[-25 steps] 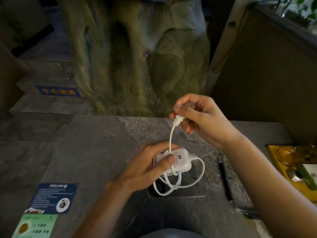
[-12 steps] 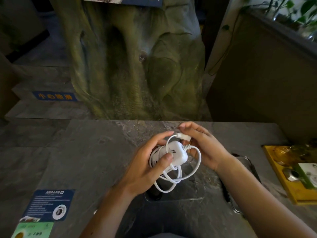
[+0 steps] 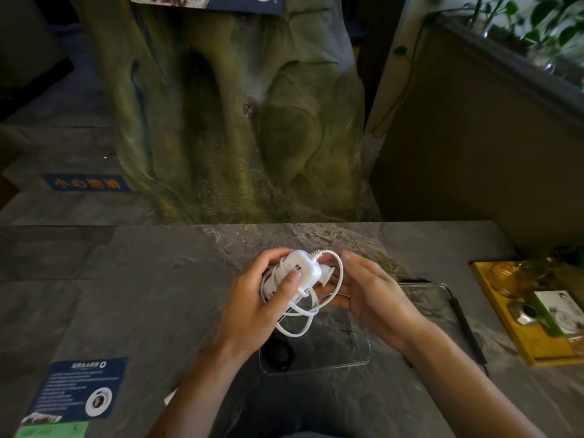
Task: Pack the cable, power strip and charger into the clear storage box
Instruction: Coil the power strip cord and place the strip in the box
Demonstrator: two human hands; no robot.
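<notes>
My left hand [image 3: 256,308] grips a small white power strip [image 3: 300,268] with its white cord [image 3: 316,306] wound around it in loops. The white plug [image 3: 327,275] pokes out to the right of the block. My right hand [image 3: 376,295] is cupped beside the bundle, fingers touching the cord loops from the right. Both hands hover just above the clear storage box [image 3: 360,343], which sits on the grey stone table [image 3: 158,295]. A dark coiled item [image 3: 279,354] lies in the box's near left corner. A separate charger is not recognisable.
The clear lid [image 3: 439,298] lies right of the box with a black stick [image 3: 467,330] beside it. A yellow tray [image 3: 518,343] with glassware stands at the right edge. A blue card [image 3: 79,387] rests at the near left. A sculpted tree trunk [image 3: 237,121] rises behind the table.
My right hand came down from holding the plug high and wound the cord around the power strip. Both hands now hold the bundle lower, over the box.
</notes>
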